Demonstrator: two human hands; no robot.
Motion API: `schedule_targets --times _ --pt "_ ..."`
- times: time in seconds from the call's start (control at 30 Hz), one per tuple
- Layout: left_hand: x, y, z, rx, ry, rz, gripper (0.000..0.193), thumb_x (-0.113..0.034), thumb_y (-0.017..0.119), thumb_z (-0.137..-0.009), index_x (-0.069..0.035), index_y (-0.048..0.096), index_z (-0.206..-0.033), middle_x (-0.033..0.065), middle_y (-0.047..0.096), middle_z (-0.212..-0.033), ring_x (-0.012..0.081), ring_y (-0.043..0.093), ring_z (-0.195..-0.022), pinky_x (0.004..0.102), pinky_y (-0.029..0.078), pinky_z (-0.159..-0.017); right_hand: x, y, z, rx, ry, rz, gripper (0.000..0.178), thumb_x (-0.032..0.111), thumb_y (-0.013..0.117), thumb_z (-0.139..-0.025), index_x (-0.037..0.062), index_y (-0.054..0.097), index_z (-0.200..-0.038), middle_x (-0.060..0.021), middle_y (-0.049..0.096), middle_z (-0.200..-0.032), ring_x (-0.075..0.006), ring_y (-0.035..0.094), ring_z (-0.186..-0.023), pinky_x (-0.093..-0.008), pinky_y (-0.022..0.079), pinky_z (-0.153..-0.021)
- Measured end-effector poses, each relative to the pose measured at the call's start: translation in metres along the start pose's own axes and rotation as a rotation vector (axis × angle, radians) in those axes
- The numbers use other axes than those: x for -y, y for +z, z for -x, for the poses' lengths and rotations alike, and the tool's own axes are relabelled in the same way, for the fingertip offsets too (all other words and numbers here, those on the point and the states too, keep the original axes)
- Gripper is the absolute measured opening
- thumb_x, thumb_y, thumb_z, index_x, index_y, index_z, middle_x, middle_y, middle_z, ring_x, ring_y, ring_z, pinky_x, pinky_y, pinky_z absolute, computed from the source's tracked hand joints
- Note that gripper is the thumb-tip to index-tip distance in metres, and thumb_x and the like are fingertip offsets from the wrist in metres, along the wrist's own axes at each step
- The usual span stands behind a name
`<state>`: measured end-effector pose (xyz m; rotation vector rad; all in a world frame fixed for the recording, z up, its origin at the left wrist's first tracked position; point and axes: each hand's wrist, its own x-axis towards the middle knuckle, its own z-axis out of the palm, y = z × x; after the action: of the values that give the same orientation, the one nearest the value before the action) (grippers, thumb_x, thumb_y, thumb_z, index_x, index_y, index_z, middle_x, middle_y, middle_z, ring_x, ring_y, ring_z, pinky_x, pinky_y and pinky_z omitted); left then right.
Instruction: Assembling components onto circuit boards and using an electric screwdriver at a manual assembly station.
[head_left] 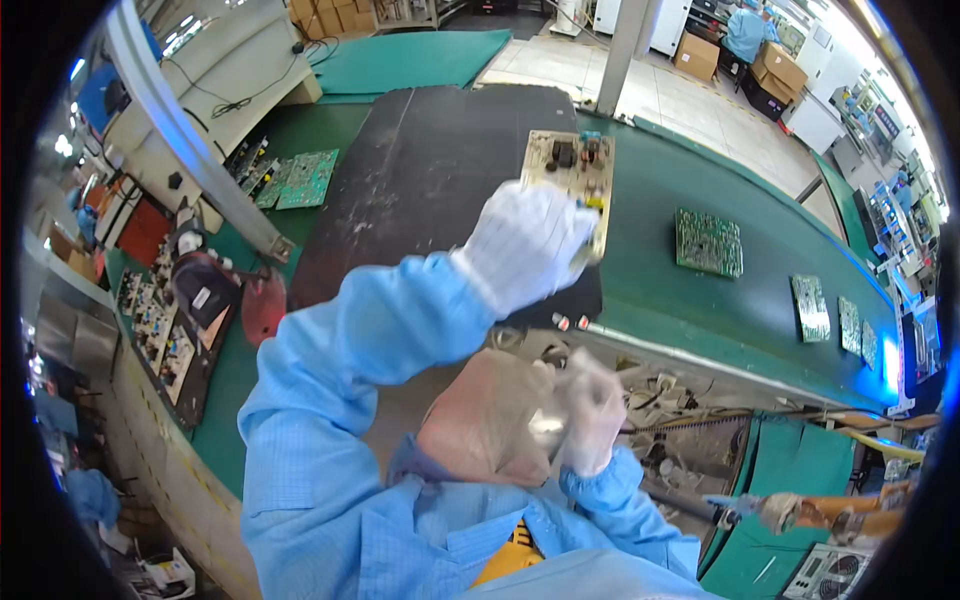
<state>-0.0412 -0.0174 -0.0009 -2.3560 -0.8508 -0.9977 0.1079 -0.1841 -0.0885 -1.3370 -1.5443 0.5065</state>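
Note:
A tan circuit board (582, 172) with dark parts and a yellow part lies at the right of a black mat (400, 180). My left hand (525, 245), in a white glove, reaches over the board's near end. Its fingers curl toward the right edge and cover part of the board. Lower down, my right hand (592, 415), also gloved, is raised above the near edge of the bench. Motion blurs its fingers, so what they hold, if anything, does not show. Close beside it is a pinkish, translucent bag-like bundle (480, 415), partly smeared.
Several green circuit boards, one a larger board (709, 243), lie on the green belt (650, 300) to the right. Another green board (305, 180) sits at left, near a metal post (185, 125). A loaded rack of boards (165, 345) stands further left. A bar-like tool (830, 517) juts in at lower right.

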Motion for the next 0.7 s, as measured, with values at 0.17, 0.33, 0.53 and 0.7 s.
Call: schedule_targets --times 0.17,0.33,0.53,0.7 --pt "-0.083 -0.076 0.075 0.221 -0.048 0.168 0.030 -0.029 0.071 -0.068 -0.014 0.060 -0.091 0.0032 0.057 -0.078 0.0219 0.059 -0.071 0.0389 0.044 -0.057 0.033 0.012 -0.004 -0.042 -0.111 -0.006 0.040 0.016 0.039 -0.099 0.0012 0.046 -0.135 -0.0221 0.048 -0.132 -0.0370 0.053 -0.116 -0.0423 0.041 -0.100" --pt "-0.108 -0.115 0.100 0.318 -0.211 0.588 0.020 -0.019 0.068 -0.074 -0.009 0.061 -0.090 0.0046 0.060 -0.076 0.0240 0.061 -0.070 0.0370 0.049 -0.062 0.023 0.025 0.033 -0.087 -0.303 -0.058 0.034 0.000 0.042 -0.094 0.0010 0.051 -0.127 -0.0219 0.055 -0.122 -0.0371 0.057 -0.106 -0.0405 0.047 -0.090" --pt "-0.054 -0.166 0.134 0.240 -0.661 0.805 0.076 -0.042 0.078 -0.073 -0.001 0.050 -0.130 0.0184 0.057 -0.125 0.0317 0.058 -0.110 0.0392 0.046 -0.094 0.045 0.004 0.043 0.412 -0.036 -0.270 0.027 0.013 0.045 -0.092 -0.0037 0.060 -0.107 -0.0162 0.063 -0.106 -0.0265 0.061 -0.095 -0.0335 0.047 -0.084" --pt "-0.060 -0.178 0.185 0.674 -1.052 1.548 0.082 -0.030 0.077 -0.075 0.004 0.038 -0.139 0.0161 0.051 -0.133 0.0216 0.050 -0.122 0.0341 0.039 -0.103 0.025 0.016 0.045 0.802 -0.147 -0.398 0.026 0.018 0.050 -0.091 -0.0018 0.062 -0.104 -0.0163 0.065 -0.104 -0.0316 0.063 -0.093 -0.0374 0.049 -0.084"
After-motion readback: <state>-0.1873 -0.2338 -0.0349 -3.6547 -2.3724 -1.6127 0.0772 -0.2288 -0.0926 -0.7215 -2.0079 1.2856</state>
